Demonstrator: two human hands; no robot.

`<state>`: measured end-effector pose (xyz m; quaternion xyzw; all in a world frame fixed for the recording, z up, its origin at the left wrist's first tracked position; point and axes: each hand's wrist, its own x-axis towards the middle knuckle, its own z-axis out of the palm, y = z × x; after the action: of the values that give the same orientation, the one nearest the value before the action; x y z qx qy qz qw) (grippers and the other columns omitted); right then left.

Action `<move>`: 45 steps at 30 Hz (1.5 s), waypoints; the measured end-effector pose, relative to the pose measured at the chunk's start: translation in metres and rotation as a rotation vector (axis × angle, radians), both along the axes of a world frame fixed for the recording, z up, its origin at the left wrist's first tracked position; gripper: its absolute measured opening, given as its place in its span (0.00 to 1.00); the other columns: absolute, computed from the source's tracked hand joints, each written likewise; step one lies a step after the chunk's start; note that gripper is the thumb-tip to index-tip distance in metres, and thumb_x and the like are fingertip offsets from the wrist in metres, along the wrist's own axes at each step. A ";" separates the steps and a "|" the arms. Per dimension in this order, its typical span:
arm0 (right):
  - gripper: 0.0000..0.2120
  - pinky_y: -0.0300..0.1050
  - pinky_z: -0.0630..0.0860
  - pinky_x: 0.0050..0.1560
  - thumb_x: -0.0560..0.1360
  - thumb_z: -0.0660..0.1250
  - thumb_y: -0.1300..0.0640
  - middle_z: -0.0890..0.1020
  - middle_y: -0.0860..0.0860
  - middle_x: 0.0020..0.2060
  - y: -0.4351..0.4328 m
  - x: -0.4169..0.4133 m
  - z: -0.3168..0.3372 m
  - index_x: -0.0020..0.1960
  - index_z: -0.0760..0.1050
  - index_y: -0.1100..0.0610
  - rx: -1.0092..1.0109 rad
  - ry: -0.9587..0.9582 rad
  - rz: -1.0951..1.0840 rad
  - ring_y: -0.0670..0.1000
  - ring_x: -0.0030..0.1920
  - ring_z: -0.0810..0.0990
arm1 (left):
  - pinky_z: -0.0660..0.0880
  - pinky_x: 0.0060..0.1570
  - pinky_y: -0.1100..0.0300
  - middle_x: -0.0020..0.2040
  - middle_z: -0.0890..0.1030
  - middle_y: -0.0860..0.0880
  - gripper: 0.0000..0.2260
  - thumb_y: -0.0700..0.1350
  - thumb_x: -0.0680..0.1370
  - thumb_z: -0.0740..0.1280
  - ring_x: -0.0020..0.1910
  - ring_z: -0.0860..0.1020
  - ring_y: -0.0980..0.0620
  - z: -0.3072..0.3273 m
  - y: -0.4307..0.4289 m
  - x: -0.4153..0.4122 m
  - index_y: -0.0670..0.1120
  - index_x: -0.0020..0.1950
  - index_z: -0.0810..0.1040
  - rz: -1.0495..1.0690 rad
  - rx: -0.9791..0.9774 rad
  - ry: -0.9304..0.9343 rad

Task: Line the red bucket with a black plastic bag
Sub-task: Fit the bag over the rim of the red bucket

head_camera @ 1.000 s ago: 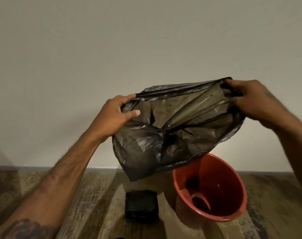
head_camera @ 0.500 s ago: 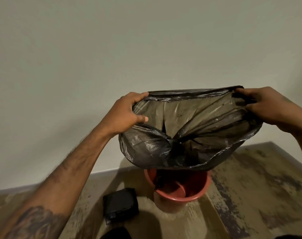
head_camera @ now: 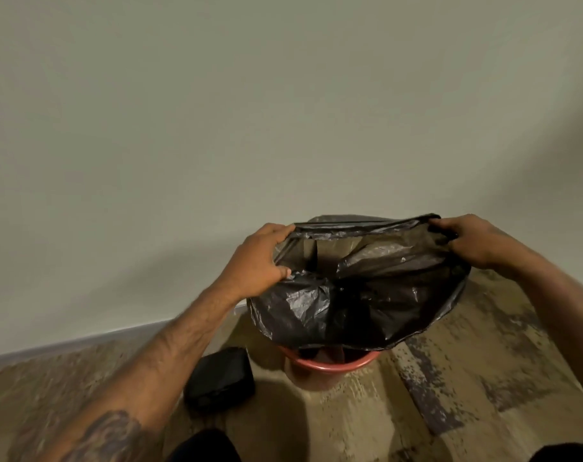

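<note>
Black plastic bag (head_camera: pixel 356 295) hangs stretched open just above the red bucket (head_camera: pixel 330 365), hiding all but the bucket's near rim. From the left: a folded black bundle (head_camera: pixel 222 378) lies on the floor (head_camera: pixel 450 378) just beside the bucket; the left hand (head_camera: pixel 255 265) pinches the bag's left edge; the right hand (head_camera: pixel 473 240) clamps its right edge. Bare floor lies open to the right of the bucket; the wall (head_camera: pixel 217 128) stands behind.

We reach both arms forward, our left hand (head_camera: pixel 253 261) and right hand (head_camera: pixel 473 240) well apart, each clenched tight, knuckles up.
</note>
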<state>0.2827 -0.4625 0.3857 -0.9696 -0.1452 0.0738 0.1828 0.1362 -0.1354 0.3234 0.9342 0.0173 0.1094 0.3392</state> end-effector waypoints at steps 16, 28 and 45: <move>0.24 0.48 0.74 0.55 0.71 0.62 0.68 0.82 0.60 0.60 0.025 0.038 -0.113 0.65 0.76 0.56 -0.068 -0.045 0.122 0.61 0.59 0.79 | 0.66 0.70 0.54 0.76 0.68 0.49 0.26 0.54 0.82 0.60 0.71 0.70 0.49 -0.116 -0.003 0.027 0.49 0.79 0.63 0.171 -0.011 0.116; 0.26 0.52 0.70 0.69 0.81 0.57 0.60 0.64 0.56 0.76 0.068 0.094 -0.199 0.78 0.56 0.57 -0.302 -0.176 0.279 0.58 0.72 0.69 | 0.66 0.69 0.50 0.75 0.70 0.48 0.20 0.47 0.84 0.56 0.72 0.70 0.45 -0.151 0.037 0.102 0.48 0.77 0.66 0.266 0.082 0.214; 0.16 0.46 0.71 0.53 0.78 0.57 0.68 0.80 0.64 0.60 0.080 0.140 -0.237 0.60 0.79 0.67 -0.042 0.372 0.023 0.60 0.55 0.78 | 0.74 0.48 0.52 0.48 0.81 0.39 0.13 0.38 0.81 0.60 0.47 0.77 0.44 -0.172 0.043 0.149 0.34 0.54 0.82 0.402 -0.386 0.489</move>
<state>0.4224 -0.3829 0.1491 -0.9411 -0.1185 0.2566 0.1855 0.2849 -0.0922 0.1516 0.8294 0.3013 -0.0578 0.4668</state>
